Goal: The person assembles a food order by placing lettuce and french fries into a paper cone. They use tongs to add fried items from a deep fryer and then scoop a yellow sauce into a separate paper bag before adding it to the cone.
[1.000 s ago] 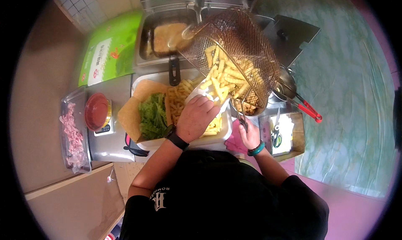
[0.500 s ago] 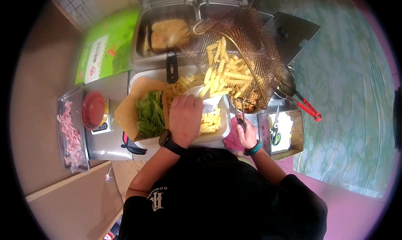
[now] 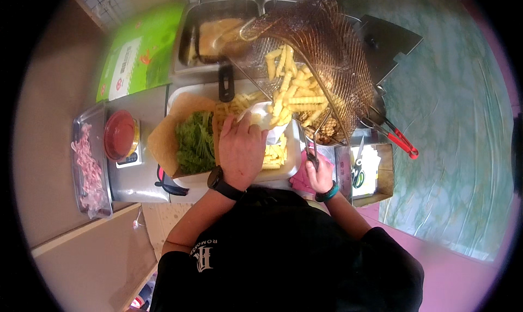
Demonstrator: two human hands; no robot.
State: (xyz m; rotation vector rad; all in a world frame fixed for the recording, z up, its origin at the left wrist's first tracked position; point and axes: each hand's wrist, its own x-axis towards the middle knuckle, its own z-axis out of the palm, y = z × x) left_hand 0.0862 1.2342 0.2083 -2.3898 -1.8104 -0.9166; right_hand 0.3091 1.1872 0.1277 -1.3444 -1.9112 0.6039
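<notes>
My right hand (image 3: pixel 321 176) is wrapped round the handle of a wire fryer basket (image 3: pixel 348 56), which tilts down to the left. Crinkle-cut fries (image 3: pixel 305 94) lie in it and crowd at its lower lip. Just under that lip, my left hand (image 3: pixel 242 151) holds a small white paper bag (image 3: pixel 277 131) by its side, its mouth against the fries. Beneath both lies a white tray (image 3: pixel 294 165) with more fries (image 3: pixel 275 153). Left of my left hand, a brown kraft paper box (image 3: pixel 163 140) holds green lettuce (image 3: pixel 193 143).
Behind stands a deep fryer (image 3: pixel 177 56) with a piece frying in oil. Red-handled tongs (image 3: pixel 400 143) and a box with scissors (image 3: pixel 358 173) are at the right. At the left are a red bowl (image 3: pixel 120 135), a tray of raw meat strips (image 3: pixel 90 170) and a green box (image 3: pixel 147 53).
Fries have slid down the basket toward the paper bag, and fewer show in the basket. My left hand has shifted slightly, with its fingers more spread along the bag. My right hand stays on the handle.
</notes>
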